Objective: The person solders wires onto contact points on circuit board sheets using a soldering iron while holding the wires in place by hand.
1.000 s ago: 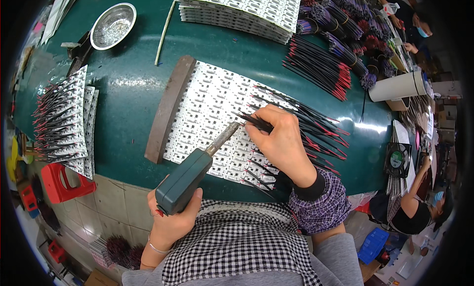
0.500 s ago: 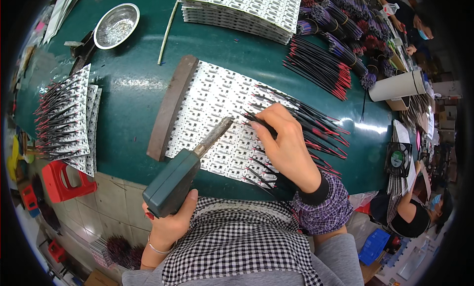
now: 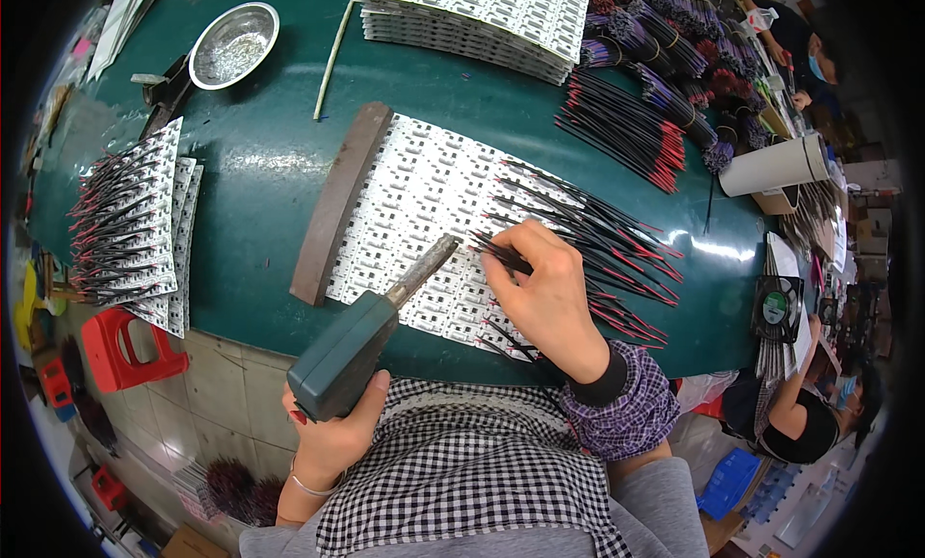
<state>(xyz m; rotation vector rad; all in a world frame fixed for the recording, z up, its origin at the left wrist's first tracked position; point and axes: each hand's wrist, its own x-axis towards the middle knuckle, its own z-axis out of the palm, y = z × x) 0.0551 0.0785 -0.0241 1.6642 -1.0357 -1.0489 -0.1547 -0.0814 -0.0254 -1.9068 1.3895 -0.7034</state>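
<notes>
My left hand (image 3: 334, 431) is wrapped round the handle of a dark green soldering gun (image 3: 339, 354). Its metal tip (image 3: 424, 269) reaches up over a white circuit-board panel (image 3: 414, 187) covered with rows of small parts. Just right of the tip, my right hand (image 3: 547, 293) pinches the end of a black wire (image 3: 491, 248) against the panel; the fingers partly hide it. Several black wires with red ends (image 3: 597, 230) fan out rightward from the panel's right side. A brown bar (image 3: 339, 206) lies along the panel's left edge.
Stacked panels (image 3: 472, 28) stand at the back, with bundled wires (image 3: 626, 124) to their right. A metal bowl (image 3: 234, 45) sits far left, above wired panels (image 3: 135, 221). A red stool (image 3: 133, 351) is on the floor at left. Co-workers (image 3: 805, 404) are at the right.
My right hand has shifted slightly left and nearer to me along the wire ends. The soldering gun has moved a little to the right, its tip still close to the right fingers.
</notes>
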